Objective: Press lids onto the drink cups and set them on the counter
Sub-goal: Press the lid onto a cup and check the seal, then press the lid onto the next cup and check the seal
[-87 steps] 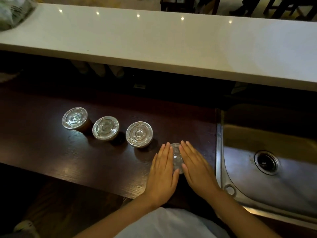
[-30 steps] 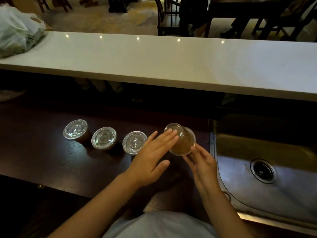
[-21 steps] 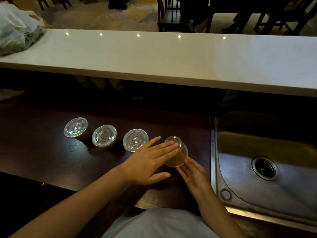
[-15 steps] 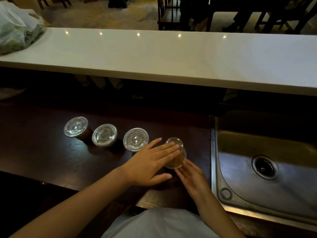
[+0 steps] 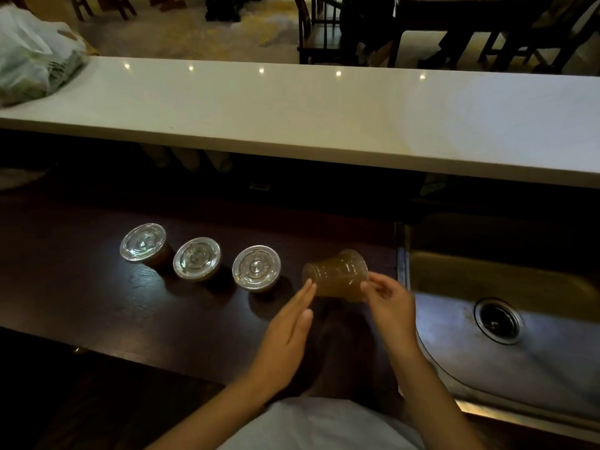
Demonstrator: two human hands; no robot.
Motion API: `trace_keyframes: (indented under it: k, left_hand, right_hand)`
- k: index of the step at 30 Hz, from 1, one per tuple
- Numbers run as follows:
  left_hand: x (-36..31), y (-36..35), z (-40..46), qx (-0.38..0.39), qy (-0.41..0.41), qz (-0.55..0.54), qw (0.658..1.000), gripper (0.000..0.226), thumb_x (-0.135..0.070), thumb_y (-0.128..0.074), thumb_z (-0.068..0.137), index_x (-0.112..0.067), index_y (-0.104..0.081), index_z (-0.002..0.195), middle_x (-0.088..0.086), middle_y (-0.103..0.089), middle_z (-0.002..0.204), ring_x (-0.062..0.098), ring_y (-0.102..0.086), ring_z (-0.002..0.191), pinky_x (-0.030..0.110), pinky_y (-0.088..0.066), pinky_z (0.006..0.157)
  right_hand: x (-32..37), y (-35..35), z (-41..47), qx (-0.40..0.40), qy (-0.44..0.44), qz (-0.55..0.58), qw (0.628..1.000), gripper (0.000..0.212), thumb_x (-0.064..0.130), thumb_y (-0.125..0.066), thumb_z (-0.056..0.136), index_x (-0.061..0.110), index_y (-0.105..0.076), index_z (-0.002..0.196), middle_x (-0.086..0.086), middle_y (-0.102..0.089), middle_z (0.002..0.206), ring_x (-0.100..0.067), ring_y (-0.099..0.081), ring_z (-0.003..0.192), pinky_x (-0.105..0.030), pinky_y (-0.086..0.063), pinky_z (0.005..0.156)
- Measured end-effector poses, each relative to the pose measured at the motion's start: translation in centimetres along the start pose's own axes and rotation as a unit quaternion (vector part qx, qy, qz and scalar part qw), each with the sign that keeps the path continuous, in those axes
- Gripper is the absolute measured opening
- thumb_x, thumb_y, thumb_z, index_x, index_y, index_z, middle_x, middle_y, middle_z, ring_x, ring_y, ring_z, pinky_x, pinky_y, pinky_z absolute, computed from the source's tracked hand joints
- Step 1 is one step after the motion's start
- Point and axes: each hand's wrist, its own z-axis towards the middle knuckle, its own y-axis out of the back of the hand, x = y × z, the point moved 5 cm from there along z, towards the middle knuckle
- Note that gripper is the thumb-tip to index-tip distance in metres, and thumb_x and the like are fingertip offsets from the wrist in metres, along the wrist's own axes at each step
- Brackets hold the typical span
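A clear drink cup (image 5: 336, 276) of brown liquid lies tipped on its side, lifted just above the dark wooden worktop (image 5: 81, 297). Its narrow end points left and its wide, lidded end points right. My right hand (image 5: 391, 306) pinches the wide end with its fingertips. My left hand (image 5: 287, 329) is flat with straight fingers, and its fingertips touch the narrow end. Three lidded cups (image 5: 144, 243) (image 5: 197, 258) (image 5: 256, 268) stand in a row to the left on the worktop. The white counter (image 5: 292, 108) runs above and behind them.
A steel sink (image 5: 506, 358) with a round drain sits directly right of my right hand. A plastic bag (image 5: 29, 60) rests on the counter's far left end. Dark chairs stand beyond the counter.
The cup has turned over onto its side, its wide end now pointing right. My left hand slid off its top to the narrow end, and my right hand rose to grip the wide end.
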Motion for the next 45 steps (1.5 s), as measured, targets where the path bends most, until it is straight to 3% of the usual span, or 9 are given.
trace_keyframes:
  k: [3,9,18,23,31,34,37,40,45]
  left_hand:
    - [1.4,-1.7,0.1,0.013,0.202,-0.250,0.947,0.048,-0.053,-0.028,0.093,-0.029,-0.043,0.132,-0.004,-0.047,0.137,0.013,-0.039,0.132,0.032,-0.030,0.108]
    - [2.3,-3.2,0.7,0.006,0.407,-0.568,0.715,0.072,-0.057,-0.023,0.092,0.000,-0.047,0.128,0.020,-0.053,0.132,0.029,-0.050,0.117,0.044,-0.039,0.094]
    - [4.5,-4.5,0.5,-0.023,0.425,-0.644,0.635,0.079,-0.057,-0.026,0.092,0.003,-0.020,0.143,0.026,-0.041,0.140,0.034,-0.040,0.130,0.051,-0.029,0.104]
    - [4.9,-4.0,0.1,-0.034,0.399,-0.661,0.634,0.065,-0.056,-0.026,0.092,-0.009,-0.047,0.132,0.028,-0.060,0.117,0.036,-0.050,0.117,0.050,-0.037,0.095]
    - [5.2,-3.4,-0.1,-0.025,0.392,-0.667,0.633,0.060,-0.057,-0.027,0.092,-0.015,-0.053,0.125,0.028,-0.062,0.116,0.036,-0.054,0.113,0.049,-0.041,0.091]
    - [5.0,-2.4,0.0,-0.007,0.398,-0.608,0.688,0.054,-0.054,-0.025,0.094,-0.017,-0.055,0.120,0.024,-0.063,0.117,0.032,-0.055,0.114,0.047,-0.037,0.098]
    - [4.6,0.1,-0.1,0.001,0.343,-0.389,0.855,0.038,-0.035,-0.028,0.100,-0.015,-0.057,0.115,0.011,-0.068,0.102,0.017,-0.064,0.095,0.038,-0.044,0.089]
    - [2.8,5.8,0.5,-0.138,0.106,-0.111,0.978,0.022,-0.014,-0.044,0.096,-0.021,-0.064,0.099,-0.004,-0.070,0.092,0.000,-0.064,0.084,0.027,-0.048,0.088]
    - [2.7,10.0,3.7,-0.076,-0.112,0.359,0.923,0.055,-0.028,-0.030,0.089,-0.004,-0.040,0.137,0.011,-0.044,0.143,0.021,-0.035,0.135,0.040,-0.027,0.109]
  right_hand:
    - [2.3,0.3,0.6,-0.005,0.133,-0.117,0.984,0.025,0.001,-0.062,0.085,0.009,-0.065,0.108,0.001,-0.059,0.097,-0.006,-0.056,0.085,0.001,-0.041,0.069]
    - [4.5,-1.1,0.0,0.004,0.412,-0.295,0.862,0.020,0.000,-0.064,0.078,0.001,-0.068,0.098,-0.010,-0.064,0.088,-0.021,-0.058,0.084,-0.015,-0.039,0.077]
    - [1.5,-2.8,-2.7,0.129,0.539,-0.330,0.764,0.018,0.000,-0.059,0.081,0.002,-0.068,0.096,-0.010,-0.066,0.088,-0.023,-0.061,0.081,-0.035,-0.053,0.066]
    - [-1.0,-2.8,-4.0,0.164,0.522,-0.363,0.754,0.033,0.018,-0.058,0.083,0.008,-0.064,0.114,-0.007,-0.064,0.119,-0.017,-0.049,0.118,-0.039,-0.035,0.103]
    - [-1.7,-2.7,-4.3,0.159,0.455,-0.356,0.801,0.039,0.023,-0.049,0.087,0.014,-0.058,0.124,0.001,-0.055,0.132,-0.012,-0.041,0.129,-0.044,-0.029,0.107]
    - [-1.3,-3.0,-4.2,0.137,0.451,-0.354,0.808,0.033,0.024,-0.046,0.090,0.013,-0.064,0.115,0.000,-0.062,0.123,-0.012,-0.048,0.122,-0.043,-0.029,0.107]
    - [0.8,-4.1,-4.1,0.089,0.448,-0.348,0.819,0.029,0.019,-0.049,0.085,0.010,-0.068,0.105,-0.004,-0.069,0.106,-0.016,-0.059,0.103,-0.036,-0.030,0.106]
    - [3.9,-7.0,-4.3,0.059,0.461,-0.335,0.819,0.032,0.016,-0.049,0.084,0.005,-0.065,0.110,-0.009,-0.067,0.111,-0.019,-0.057,0.106,-0.034,-0.031,0.105]
    - [5.4,-14.2,-2.5,0.104,0.397,-0.476,0.778,0.044,0.019,-0.045,0.085,0.005,-0.054,0.126,-0.011,-0.055,0.133,-0.024,-0.049,0.124,-0.041,-0.033,0.105]
